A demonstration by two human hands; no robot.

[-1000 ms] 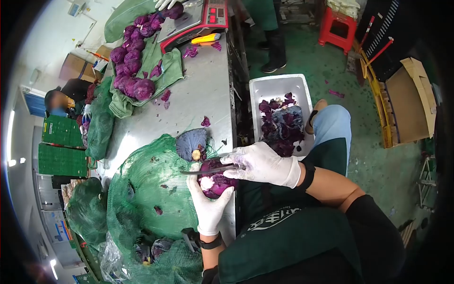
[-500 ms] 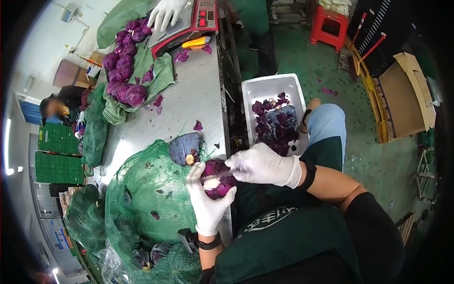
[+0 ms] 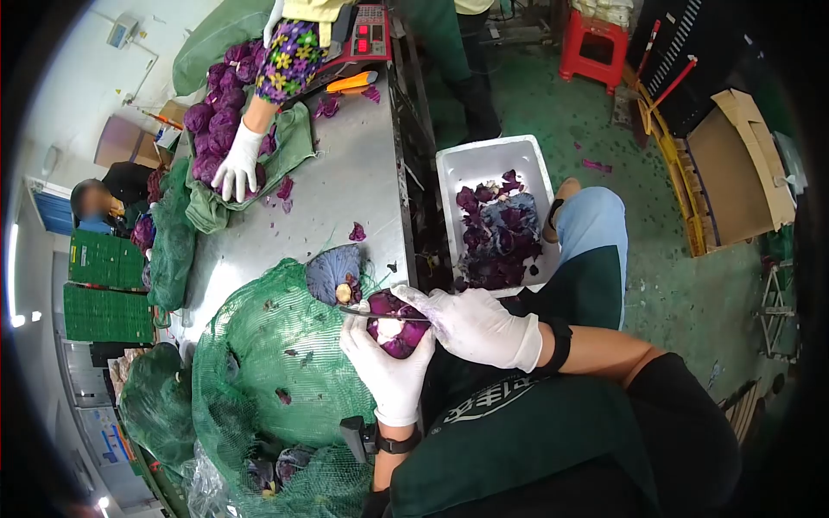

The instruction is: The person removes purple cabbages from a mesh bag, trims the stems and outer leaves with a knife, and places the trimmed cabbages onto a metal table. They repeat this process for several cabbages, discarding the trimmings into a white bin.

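Observation:
A red cabbage point(image 3: 399, 337) with a pale cut stem end sits in my gloved left hand point(image 3: 382, 367), whose fingers wrap round its near side. My gloved right hand point(image 3: 484, 326) is closed on a knife, its handle hidden in the palm. The thin knife blade point(image 3: 384, 314) lies across the cabbage beside the white stem, its tip reaching past the left fingertips. Just beyond my left hand, a bluish outer cabbage leaf point(image 3: 333, 272) and a cut stem piece point(image 3: 344, 293) rest at the edge of a green mesh bag point(image 3: 268, 337).
A white bin point(image 3: 541, 164) of cabbage trimmings stands on the floor by the metal table point(image 3: 345, 186). Across the table, a co-worker's gloved hand point(image 3: 238, 164) touches piled red cabbages point(image 3: 207, 125). A red scale point(image 3: 373, 34) and an orange-handled cutter point(image 3: 352, 82) lie at the far end.
The knife blade now shows clearly across the cabbage, and my right hand has shifted slightly. The co-worker's hand has moved from the scale to the cabbage pile.

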